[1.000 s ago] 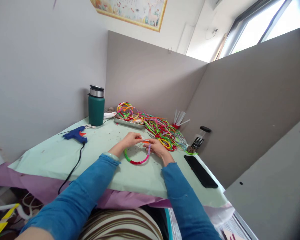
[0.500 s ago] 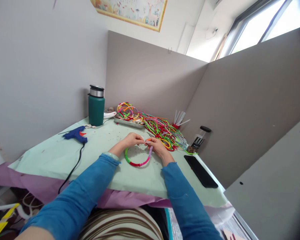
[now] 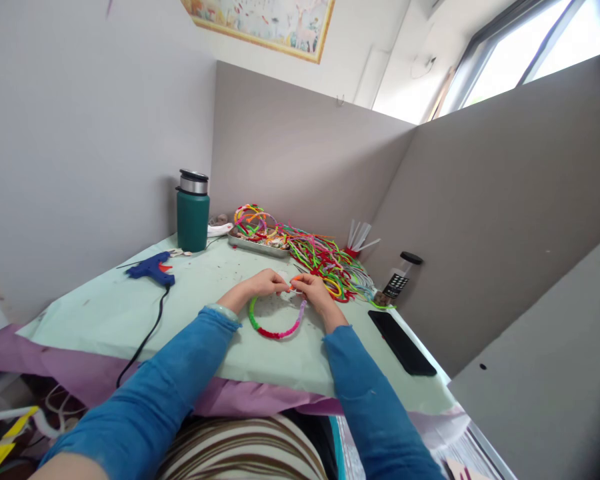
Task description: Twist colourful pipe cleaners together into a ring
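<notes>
A ring wrapped in fuzzy pipe cleaner [image 3: 279, 335], with green, red, pink and lilac stretches, hangs between my hands just above the table. My left hand [image 3: 265, 283] has its fingers pinched at the ring's far side, which they partly hide. Close against it, my right hand [image 3: 312, 289] is closed in a pinch on a short orange pipe cleaner [image 3: 294, 283] at the ring's far right part. The fingertips of both hands almost meet there. Exactly how the orange piece lies around the ring is too small to tell.
Behind my hands lie a heap of colourful pipe cleaners [image 3: 325, 260] and a metal tray [image 3: 260, 248] of wrapped pieces. To the left are a blue glue gun [image 3: 151, 268] with its cord and a green bottle [image 3: 193, 220]. A black phone [image 3: 401, 343] and a clear bottle [image 3: 399, 279] are on the right.
The ring has tilted or shifted slightly toward me, its near edge now lower. More orange shows between my fingertips, and my right fingers have moved up a little.
</notes>
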Demonstrator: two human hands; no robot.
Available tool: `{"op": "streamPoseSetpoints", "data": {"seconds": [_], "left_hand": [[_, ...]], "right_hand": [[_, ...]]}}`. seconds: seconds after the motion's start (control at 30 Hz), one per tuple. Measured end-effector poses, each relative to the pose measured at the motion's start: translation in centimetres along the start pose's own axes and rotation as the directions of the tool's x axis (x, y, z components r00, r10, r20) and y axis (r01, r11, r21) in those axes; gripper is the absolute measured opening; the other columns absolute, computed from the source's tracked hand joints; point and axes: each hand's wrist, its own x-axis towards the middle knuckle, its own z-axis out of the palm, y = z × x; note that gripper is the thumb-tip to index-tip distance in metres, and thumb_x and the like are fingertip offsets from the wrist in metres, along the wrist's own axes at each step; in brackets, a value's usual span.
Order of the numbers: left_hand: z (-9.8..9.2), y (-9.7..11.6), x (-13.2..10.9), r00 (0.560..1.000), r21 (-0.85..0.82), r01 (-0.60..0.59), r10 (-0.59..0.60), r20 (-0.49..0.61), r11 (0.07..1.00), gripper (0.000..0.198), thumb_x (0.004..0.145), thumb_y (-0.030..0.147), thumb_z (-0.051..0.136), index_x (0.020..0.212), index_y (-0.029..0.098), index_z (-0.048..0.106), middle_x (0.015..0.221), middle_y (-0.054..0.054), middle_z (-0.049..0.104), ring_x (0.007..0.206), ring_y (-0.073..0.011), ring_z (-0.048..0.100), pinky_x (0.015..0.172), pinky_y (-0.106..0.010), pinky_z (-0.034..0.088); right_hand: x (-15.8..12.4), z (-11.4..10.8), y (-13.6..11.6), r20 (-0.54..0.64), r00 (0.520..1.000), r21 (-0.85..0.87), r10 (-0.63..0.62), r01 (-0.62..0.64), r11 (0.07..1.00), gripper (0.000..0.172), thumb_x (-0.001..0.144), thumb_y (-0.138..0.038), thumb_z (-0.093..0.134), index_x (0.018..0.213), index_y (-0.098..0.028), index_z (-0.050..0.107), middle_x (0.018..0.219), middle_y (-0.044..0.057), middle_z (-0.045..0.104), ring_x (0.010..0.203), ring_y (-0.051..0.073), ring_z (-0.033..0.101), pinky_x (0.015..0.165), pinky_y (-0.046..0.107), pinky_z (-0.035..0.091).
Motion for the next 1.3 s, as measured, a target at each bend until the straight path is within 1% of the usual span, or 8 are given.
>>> {"op": "streamPoseSetpoints", "data": {"seconds": [0.13, 0.3, 0.4, 0.6, 0.83, 1.0, 1.17, 1.3], "left_hand": [[0.1, 0.3, -0.2, 0.999, -0.041, 0.052, -0.051, 0.012, 0.998, 0.042, 0.067, 0.053, 0.056, 0.058, 0.012, 0.061, 0.048, 0.001, 0.047, 0.047, -0.0086, 0.036, 0.046, -0.023, 0.026], [0.2, 0.4, -0.5, 0.997, -0.092, 0.064, -0.060, 0.043, 0.994, 0.035, 0.067, 0.049, 0.057, 0.063, 0.014, 0.059, 0.048, 0.003, 0.044, 0.043, -0.0077, 0.033, 0.044, -0.022, 0.024], [0.2, -0.3, -0.2, 0.998, -0.051, 0.054, -0.052, 0.040, 0.997, 0.030, 0.067, 0.044, 0.056, 0.070, 0.015, 0.061, 0.050, 0.003, 0.045, 0.045, -0.0085, 0.037, 0.045, -0.022, 0.027], [0.1, -1.3, 0.6, 0.993, -0.050, 0.060, -0.065, -0.095, 0.997, 0.032, 0.068, 0.043, 0.051, 0.071, 0.013, 0.061, 0.050, 0.004, 0.042, 0.046, -0.0081, 0.034, 0.045, -0.022, 0.024], [-0.1, -1.5, 0.7, 0.983, -0.050, 0.117, -0.123, -0.140, 0.992, 0.043, 0.067, 0.054, 0.053, 0.062, 0.012, 0.061, 0.044, 0.004, 0.036, 0.044, -0.0069, 0.026, 0.043, -0.023, 0.019], [-0.3, -2.4, 1.2, 0.970, -0.046, 0.102, -0.109, -0.215, 0.994, 0.043, 0.064, 0.053, 0.057, 0.068, 0.011, 0.066, 0.048, 0.004, 0.042, 0.048, -0.0079, 0.032, 0.047, -0.022, 0.024], [-0.4, -2.5, 1.4, 0.963, -0.020, 0.078, -0.081, -0.258, 0.997, 0.042, 0.066, 0.051, 0.056, 0.074, 0.011, 0.067, 0.054, 0.002, 0.050, 0.052, -0.0093, 0.038, 0.050, -0.022, 0.029], [-0.4, -2.0, 1.2, 0.962, 0.103, 0.046, -0.017, -0.274, 0.994, 0.039, 0.069, 0.048, 0.055, 0.073, 0.012, 0.068, 0.056, 0.001, 0.054, 0.054, -0.0104, 0.041, 0.053, -0.022, 0.031]], "right_hand": [[0.2, 0.5, 0.0, -0.040, 0.982, -0.172, -0.183, 0.174, 0.970, 0.018, 0.067, -0.034, 0.062, 0.071, -0.017, 0.064, 0.063, -0.001, 0.058, 0.058, 0.011, 0.049, 0.055, 0.022, 0.038], [0.1, 0.9, 0.1, -0.042, 0.960, -0.265, -0.278, 0.257, 0.929, 0.017, 0.069, -0.035, 0.060, 0.074, -0.019, 0.066, 0.073, 0.002, 0.063, 0.070, 0.017, 0.055, 0.066, 0.027, 0.042], [-0.1, 1.2, 0.1, 0.016, 0.936, -0.338, -0.351, 0.336, 0.879, 0.013, 0.072, -0.032, 0.061, 0.074, -0.021, 0.068, 0.079, 0.004, 0.063, 0.079, 0.018, 0.055, 0.076, 0.029, 0.042], [-0.3, 1.3, -0.3, 0.121, 0.883, -0.363, -0.454, 0.465, 0.807, 0.009, 0.074, -0.030, 0.063, 0.076, -0.024, 0.070, 0.099, 0.005, 0.056, 0.099, 0.019, 0.049, 0.091, 0.033, 0.036], [-0.5, 1.2, -0.4, 0.194, 0.882, -0.364, -0.429, 0.471, 0.804, 0.010, 0.075, -0.029, 0.062, 0.079, -0.024, 0.070, 0.107, 0.004, 0.051, 0.105, 0.019, 0.047, 0.094, 0.033, 0.034], [-0.6, 1.2, -0.6, 0.182, 0.898, -0.329, -0.401, 0.440, 0.836, 0.013, 0.074, -0.026, 0.060, 0.085, -0.023, 0.066, 0.107, 0.003, 0.054, 0.100, 0.016, 0.051, 0.088, 0.029, 0.038], [-0.3, 1.0, -0.3, 0.008, 0.975, -0.229, -0.222, 0.218, 0.949, 0.018, 0.077, -0.033, 0.054, 0.089, -0.020, 0.056, 0.084, 0.001, 0.061, 0.069, 0.012, 0.055, 0.061, 0.023, 0.043], [-0.2, 0.9, 0.0, 0.087, 0.996, -0.098, -0.025, 0.033, 0.995, 0.028, 0.081, -0.046, 0.046, 0.086, -0.019, 0.053, 0.073, 0.002, 0.063, 0.052, 0.011, 0.053, 0.047, 0.022, 0.038]]}}
